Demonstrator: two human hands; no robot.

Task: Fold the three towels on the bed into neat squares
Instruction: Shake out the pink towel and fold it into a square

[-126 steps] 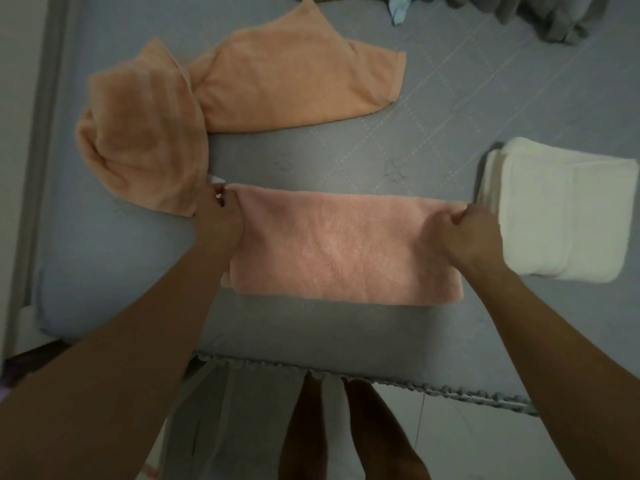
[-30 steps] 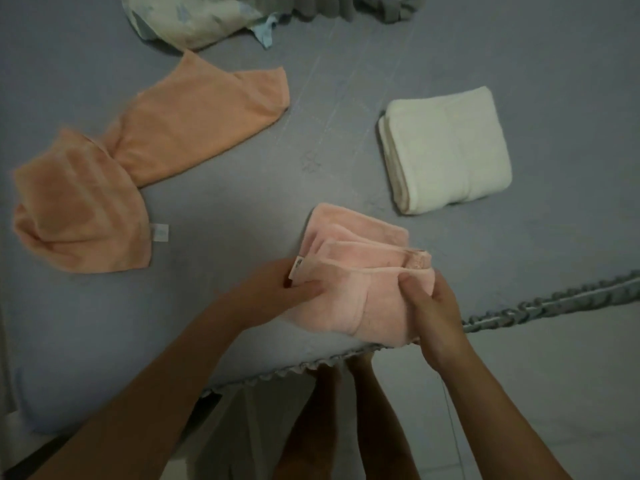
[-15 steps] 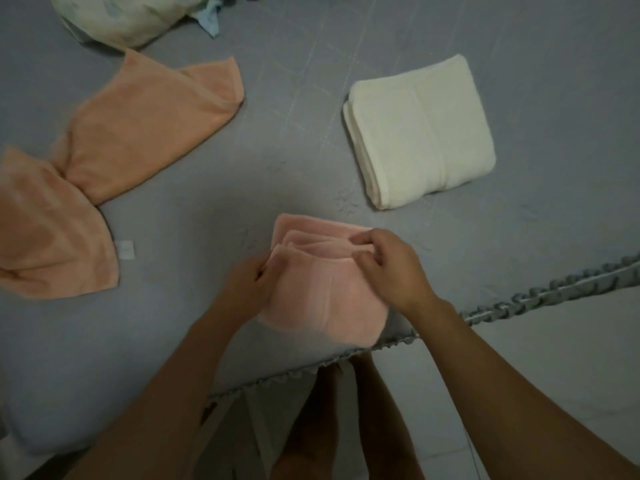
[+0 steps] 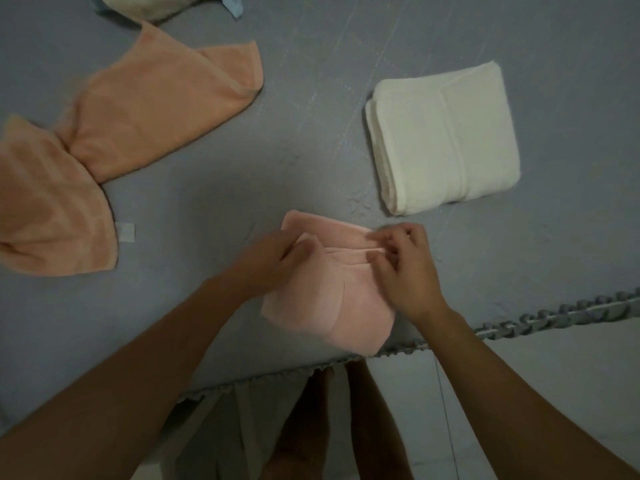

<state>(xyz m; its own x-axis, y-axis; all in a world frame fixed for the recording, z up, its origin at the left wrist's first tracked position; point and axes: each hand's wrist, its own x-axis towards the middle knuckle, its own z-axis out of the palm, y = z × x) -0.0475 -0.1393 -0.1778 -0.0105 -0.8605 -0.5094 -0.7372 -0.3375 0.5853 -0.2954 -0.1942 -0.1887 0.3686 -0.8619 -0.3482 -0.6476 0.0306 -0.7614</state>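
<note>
Folded smaller since the strip stage, pink towel [image 4: 325,292] sits at the bed [image 4: 207,209] edge; left hand [image 4: 273,261] and right hand [image 4: 405,268] pinch its layers. White towel [image 4: 443,136] looks done; orange towel [image 4: 104,147] remains unfolded.

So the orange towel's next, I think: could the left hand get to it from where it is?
Probably yes. The left hand rests on the pink towel, and only bare grey bed lies between it and the unfolded orange towel; it must release first.

light: dim | bed [image 4: 346,98]: grey quilted cover | floor [image 4: 554,375]: pale tile
</note>
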